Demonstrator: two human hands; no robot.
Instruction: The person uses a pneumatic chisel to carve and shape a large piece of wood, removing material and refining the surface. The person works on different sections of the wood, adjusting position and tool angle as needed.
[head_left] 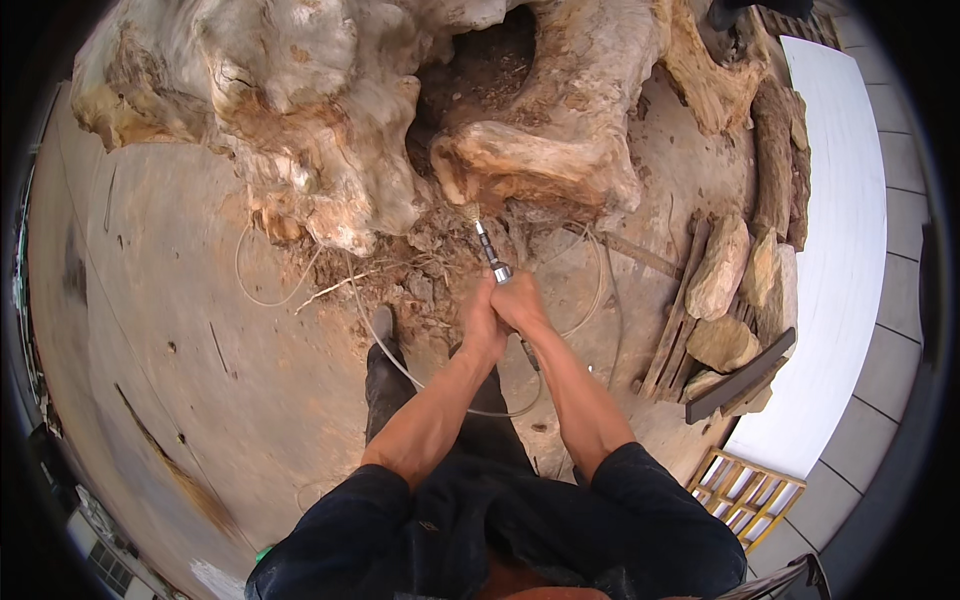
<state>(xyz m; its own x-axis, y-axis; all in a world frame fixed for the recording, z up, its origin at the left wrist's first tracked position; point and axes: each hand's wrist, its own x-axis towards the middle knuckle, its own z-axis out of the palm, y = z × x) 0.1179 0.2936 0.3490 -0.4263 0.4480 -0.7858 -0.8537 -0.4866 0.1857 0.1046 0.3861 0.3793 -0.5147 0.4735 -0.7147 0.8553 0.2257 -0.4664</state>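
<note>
Left hand (482, 320) and right hand (522, 303) wrap the tool (488, 248), its brush (472, 211) at the stump (550, 160); seemingly part-done: debris (422, 290) below, dirt (500, 75) inside.

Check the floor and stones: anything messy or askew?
Yes. Loose debris litters the floor by the big gnarled wood, and a pale hose or cord loops loosely nearby, perhaps a trip hazard. At right, a dark bar lies slanted over the stones.

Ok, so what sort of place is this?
Probably a woodworking yard or workshop, though I can't tell if it's indoors: there's a huge gnarled stump, a handheld tool pointed at its lower edge, and brown debris scattered below.
</note>
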